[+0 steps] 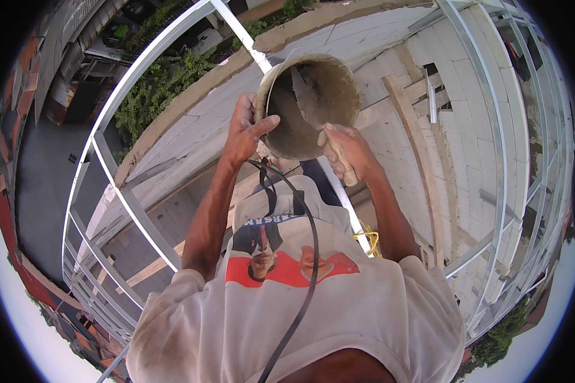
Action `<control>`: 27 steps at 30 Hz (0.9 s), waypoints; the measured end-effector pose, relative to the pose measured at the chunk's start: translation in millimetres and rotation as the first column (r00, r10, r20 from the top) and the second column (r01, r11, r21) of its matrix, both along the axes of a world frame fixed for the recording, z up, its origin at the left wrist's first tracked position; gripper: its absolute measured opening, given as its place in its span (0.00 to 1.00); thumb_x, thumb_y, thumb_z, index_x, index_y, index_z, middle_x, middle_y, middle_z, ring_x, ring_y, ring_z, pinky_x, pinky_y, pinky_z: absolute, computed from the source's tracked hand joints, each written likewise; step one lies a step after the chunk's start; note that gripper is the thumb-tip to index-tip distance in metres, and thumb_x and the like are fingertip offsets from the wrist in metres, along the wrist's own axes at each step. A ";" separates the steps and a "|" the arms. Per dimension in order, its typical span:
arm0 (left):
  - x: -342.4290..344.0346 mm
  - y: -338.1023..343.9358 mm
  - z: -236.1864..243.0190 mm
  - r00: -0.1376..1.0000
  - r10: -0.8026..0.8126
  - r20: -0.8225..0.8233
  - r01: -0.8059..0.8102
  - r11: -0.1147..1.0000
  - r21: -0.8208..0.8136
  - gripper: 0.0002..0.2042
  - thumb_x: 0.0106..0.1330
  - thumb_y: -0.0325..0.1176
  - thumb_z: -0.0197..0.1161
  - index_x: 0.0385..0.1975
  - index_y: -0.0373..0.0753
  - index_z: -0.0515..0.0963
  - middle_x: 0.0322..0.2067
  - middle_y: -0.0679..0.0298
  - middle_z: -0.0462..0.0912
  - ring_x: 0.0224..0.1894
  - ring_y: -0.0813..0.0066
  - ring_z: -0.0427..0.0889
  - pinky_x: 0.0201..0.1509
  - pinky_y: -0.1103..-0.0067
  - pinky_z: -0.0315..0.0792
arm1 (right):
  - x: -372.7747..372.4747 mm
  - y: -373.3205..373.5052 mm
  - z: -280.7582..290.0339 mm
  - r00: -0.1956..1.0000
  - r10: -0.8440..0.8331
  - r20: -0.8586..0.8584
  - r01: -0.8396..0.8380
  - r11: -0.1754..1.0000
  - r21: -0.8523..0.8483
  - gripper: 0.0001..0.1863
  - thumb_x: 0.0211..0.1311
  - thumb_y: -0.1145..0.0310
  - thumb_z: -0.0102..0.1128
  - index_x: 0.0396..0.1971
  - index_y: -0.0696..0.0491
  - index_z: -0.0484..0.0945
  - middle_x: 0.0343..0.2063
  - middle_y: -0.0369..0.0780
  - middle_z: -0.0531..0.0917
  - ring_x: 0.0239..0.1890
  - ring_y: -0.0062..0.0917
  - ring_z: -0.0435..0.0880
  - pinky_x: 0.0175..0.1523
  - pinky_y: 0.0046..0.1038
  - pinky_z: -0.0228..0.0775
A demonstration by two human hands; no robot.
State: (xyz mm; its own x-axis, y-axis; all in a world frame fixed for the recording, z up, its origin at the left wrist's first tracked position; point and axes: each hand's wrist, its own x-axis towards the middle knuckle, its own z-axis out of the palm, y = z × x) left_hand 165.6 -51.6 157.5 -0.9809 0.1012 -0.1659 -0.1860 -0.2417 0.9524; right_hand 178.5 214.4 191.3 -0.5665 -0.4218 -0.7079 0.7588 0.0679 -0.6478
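Observation:
A mortar-stained round bucket (336,89) is tipped with its mouth toward me, high in the middle of the view. My left hand (248,127) is closed on its left rim, thumb over the edge. My right hand (350,147) grips the wooden handle (339,159) of a trowel, whose cement-coated blade (303,96) reaches up inside the bucket. The bucket's inner wall carries grey residue; how much it holds I cannot tell. A black cable (305,213) runs from below the bucket down over my shirt, and a black strap (269,193) hangs beside it.
Metal framing (133,226) surrounds me on both sides, with a white beam beneath and yellow cord (372,236) tied to it. Below lie pale block walls (466,127) and timber boards (406,159). Beyond the left edge are a drop to grey ground (41,191), plants (147,105) and roofs.

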 end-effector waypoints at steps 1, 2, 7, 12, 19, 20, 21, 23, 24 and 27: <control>-1.8 1.5 3.4 1.000 -0.022 0.005 0.022 0.999 -0.024 0.18 0.64 0.25 0.71 0.48 0.39 0.69 0.39 0.69 0.76 0.41 0.80 0.73 0.48 0.80 0.69 | -6.1 -0.8 -0.6 0.985 0.113 -0.130 -0.077 0.964 0.255 0.26 0.79 0.48 0.48 0.39 0.58 0.80 0.18 0.41 0.79 0.14 0.29 0.80 0.20 0.33 0.75; -4.5 2.7 5.9 0.999 -0.043 0.011 0.044 0.998 -0.048 0.18 0.64 0.24 0.71 0.48 0.39 0.69 0.41 0.67 0.77 0.43 0.79 0.75 0.50 0.79 0.70 | -3.6 1.2 -13.6 0.906 0.312 -0.285 -0.171 0.887 0.429 0.24 0.78 0.50 0.50 0.40 0.59 0.80 0.21 0.44 0.81 0.19 0.33 0.83 0.26 0.36 0.77; 0.4 -9.5 -12.9 0.998 -0.070 0.001 0.070 0.996 -0.054 0.17 0.65 0.21 0.69 0.48 0.40 0.69 0.44 0.65 0.80 0.45 0.78 0.78 0.53 0.78 0.72 | -10.0 16.2 19.8 0.494 0.836 -0.238 -0.280 0.412 0.867 0.16 0.69 0.62 0.59 0.45 0.60 0.81 0.34 0.56 0.87 0.45 0.52 0.87 0.53 0.50 0.77; 2.6 -4.6 -6.1 1.000 -0.018 -0.023 0.019 0.998 0.066 0.17 0.65 0.21 0.69 0.47 0.40 0.68 0.43 0.65 0.80 0.46 0.78 0.77 0.53 0.79 0.72 | -0.3 21.2 12.2 0.522 0.817 -0.246 -0.129 0.361 0.924 0.15 0.65 0.64 0.62 0.43 0.59 0.82 0.33 0.57 0.87 0.39 0.53 0.88 0.48 0.50 0.78; 5.6 3.2 -2.8 0.995 -0.103 -0.008 0.103 0.994 0.035 0.19 0.66 0.27 0.72 0.49 0.41 0.68 0.39 0.70 0.74 0.42 0.81 0.72 0.49 0.80 0.69 | 10.4 -40.6 -0.3 0.933 0.235 -0.274 -0.081 0.875 0.478 0.12 0.63 0.65 0.64 0.35 0.60 0.83 0.35 0.52 0.88 0.36 0.51 0.88 0.40 0.48 0.78; 5.5 7.1 3.3 0.994 -0.105 -0.006 0.105 0.993 0.049 0.19 0.66 0.28 0.72 0.49 0.41 0.68 0.39 0.70 0.74 0.42 0.81 0.72 0.49 0.80 0.69 | 15.7 -38.1 -8.0 0.869 0.295 -0.398 -0.031 0.835 0.550 0.12 0.63 0.64 0.65 0.35 0.60 0.83 0.35 0.51 0.88 0.36 0.51 0.88 0.40 0.47 0.79; 4.7 10.0 7.2 0.994 -0.109 -0.004 0.109 0.992 0.065 0.19 0.66 0.28 0.73 0.49 0.41 0.68 0.39 0.71 0.74 0.42 0.81 0.72 0.49 0.81 0.69 | 23.6 -31.3 -21.5 0.785 0.359 -0.505 0.033 0.791 0.611 0.13 0.63 0.63 0.65 0.35 0.60 0.83 0.35 0.50 0.89 0.36 0.50 0.88 0.39 0.46 0.79; 5.5 8.3 6.6 0.992 -0.125 0.013 0.125 0.992 -0.020 0.19 0.66 0.29 0.73 0.48 0.42 0.69 0.39 0.71 0.73 0.41 0.82 0.71 0.48 0.81 0.69 | 33.1 -24.1 -29.3 0.606 0.493 -0.624 0.195 0.669 0.718 0.14 0.64 0.62 0.66 0.36 0.59 0.83 0.35 0.50 0.89 0.36 0.49 0.88 0.39 0.45 0.79; 5.4 8.0 6.1 0.990 -0.137 0.020 0.138 0.989 -0.060 0.19 0.65 0.29 0.73 0.48 0.42 0.69 0.39 0.72 0.73 0.41 0.82 0.71 0.47 0.81 0.68 | 36.6 -21.5 -28.5 0.525 0.564 -0.638 0.297 0.581 0.758 0.14 0.64 0.61 0.67 0.36 0.59 0.83 0.34 0.50 0.88 0.36 0.50 0.88 0.40 0.46 0.79; 2.6 7.0 2.8 0.994 -0.108 0.009 0.109 0.994 -0.028 0.18 0.65 0.30 0.74 0.46 0.42 0.69 0.37 0.73 0.72 0.39 0.83 0.69 0.45 0.82 0.67 | 37.4 -8.3 -26.3 0.368 0.667 -0.648 0.447 0.484 0.753 0.15 0.65 0.59 0.67 0.37 0.58 0.83 0.33 0.51 0.88 0.36 0.52 0.87 0.42 0.48 0.79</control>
State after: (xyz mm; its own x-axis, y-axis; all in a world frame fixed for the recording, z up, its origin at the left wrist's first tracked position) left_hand 168.2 -44.6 160.3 -0.9631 0.2022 -0.1774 -0.2168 -0.1925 0.9570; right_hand 215.9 206.0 165.0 -0.9743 -0.1810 0.1340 -0.2182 0.9059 -0.3629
